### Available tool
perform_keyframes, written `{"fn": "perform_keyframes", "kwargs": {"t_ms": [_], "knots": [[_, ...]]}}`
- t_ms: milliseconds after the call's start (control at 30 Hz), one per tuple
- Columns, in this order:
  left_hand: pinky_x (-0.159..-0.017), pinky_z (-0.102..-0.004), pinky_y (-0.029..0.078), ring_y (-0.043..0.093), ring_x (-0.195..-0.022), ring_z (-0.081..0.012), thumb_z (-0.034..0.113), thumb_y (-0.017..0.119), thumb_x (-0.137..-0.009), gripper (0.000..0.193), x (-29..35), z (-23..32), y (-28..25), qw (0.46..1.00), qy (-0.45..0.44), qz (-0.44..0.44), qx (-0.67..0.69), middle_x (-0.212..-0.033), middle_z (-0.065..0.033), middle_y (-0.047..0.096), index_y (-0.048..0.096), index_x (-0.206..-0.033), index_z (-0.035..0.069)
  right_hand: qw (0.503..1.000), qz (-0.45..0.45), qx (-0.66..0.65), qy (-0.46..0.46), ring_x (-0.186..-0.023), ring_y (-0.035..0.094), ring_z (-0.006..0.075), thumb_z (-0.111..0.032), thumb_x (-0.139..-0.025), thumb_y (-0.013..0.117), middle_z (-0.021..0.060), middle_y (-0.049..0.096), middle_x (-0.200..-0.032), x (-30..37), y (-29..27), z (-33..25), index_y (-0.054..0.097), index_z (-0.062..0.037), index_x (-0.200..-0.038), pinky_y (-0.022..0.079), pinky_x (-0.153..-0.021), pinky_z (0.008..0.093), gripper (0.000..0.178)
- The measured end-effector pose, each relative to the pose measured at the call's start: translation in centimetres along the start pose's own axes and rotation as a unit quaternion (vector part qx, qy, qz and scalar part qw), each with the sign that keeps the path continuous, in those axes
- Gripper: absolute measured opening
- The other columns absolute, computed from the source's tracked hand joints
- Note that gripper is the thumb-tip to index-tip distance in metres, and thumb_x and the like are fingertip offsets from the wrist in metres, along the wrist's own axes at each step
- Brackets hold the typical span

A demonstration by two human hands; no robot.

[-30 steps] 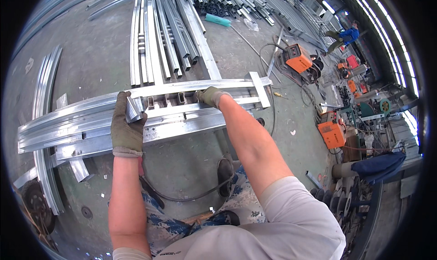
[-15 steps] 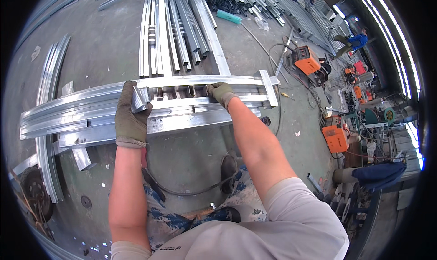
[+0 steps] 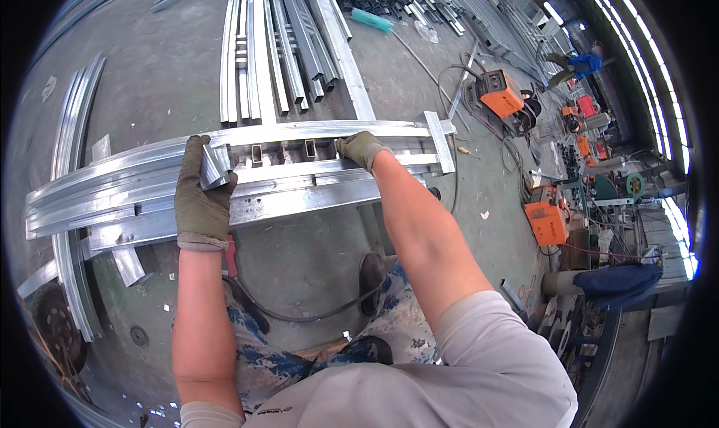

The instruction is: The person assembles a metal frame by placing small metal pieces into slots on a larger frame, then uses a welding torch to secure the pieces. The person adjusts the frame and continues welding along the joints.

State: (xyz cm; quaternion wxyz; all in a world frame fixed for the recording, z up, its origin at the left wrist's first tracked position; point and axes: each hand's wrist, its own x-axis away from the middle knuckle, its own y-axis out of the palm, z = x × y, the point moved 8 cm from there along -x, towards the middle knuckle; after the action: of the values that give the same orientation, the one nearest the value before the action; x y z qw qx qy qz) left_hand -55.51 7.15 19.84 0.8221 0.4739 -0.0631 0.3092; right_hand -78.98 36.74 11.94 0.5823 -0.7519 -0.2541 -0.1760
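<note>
Long shiny metal profiles [image 3: 120, 170] lie side by side across the front of me. Between two rails stand short rectangular tube pieces [image 3: 310, 149] with open ends facing up. My left hand [image 3: 202, 196], in an olive work glove, is closed around a few short metal pieces [image 3: 216, 166] held above the rails. My right hand [image 3: 361, 150], gloved too, reaches into the gap between the rails farther right. Its fingers are closed on a short metal tube, mostly hidden by the glove. A flat metal crosspiece [image 3: 440, 142] lies over the rails' right end.
Behind the rails lie bundled long tubes [image 3: 288, 61]. Orange machines [image 3: 500, 92] [image 3: 546, 223] stand on the right among cables. A red-handled tool [image 3: 231, 257] with a black cable hangs near my legs. A wheel [image 3: 58, 319] is at lower left; a person in blue [image 3: 586, 62] is far right.
The whole view has shifted slightly, moving the scene a little left. Both hands keep nearly the same places at the rails, and the left still holds the short pieces.
</note>
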Motion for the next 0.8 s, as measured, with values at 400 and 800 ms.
{"fn": "perform_keyframes", "kwargs": {"t_ms": [400, 800], "knots": [[-0.057, -0.0283, 0.062, 0.073, -0.088, -0.0219, 0.034, 0.071, -0.101, 0.037, 0.7, -1.5, 1.3, 1.0, -0.006, 0.016, 0.002, -0.105, -0.0062, 0.07, 0.067, -0.124, 0.006, 0.999, 0.036, -0.012, 0.028, -0.122, 0.067, 0.0373, -0.053, -0.099, 0.062, 0.0156, 0.073, -0.128, -0.1, 0.2, 0.6, 0.076, -0.0141, -0.126, 0.05, -0.105, 0.0451, 0.049], [-0.064, -0.0358, 0.057, 0.071, -0.089, -0.0242, 0.031, 0.073, -0.099, 0.023, 0.7, -3.8, 1.0, 0.996, -0.061, 0.011, 0.057, -0.097, -0.0034, 0.072, 0.069, -0.114, 0.014, 0.946, 0.206, -0.237, -0.074, -0.095, 0.069, 0.0155, -0.043, -0.097, 0.074, 0.0071, 0.079, -0.104, 1.4, -0.4, 2.0, 0.079, -0.0051, -0.116, 0.052, -0.09, 0.0327, 0.042]]}}
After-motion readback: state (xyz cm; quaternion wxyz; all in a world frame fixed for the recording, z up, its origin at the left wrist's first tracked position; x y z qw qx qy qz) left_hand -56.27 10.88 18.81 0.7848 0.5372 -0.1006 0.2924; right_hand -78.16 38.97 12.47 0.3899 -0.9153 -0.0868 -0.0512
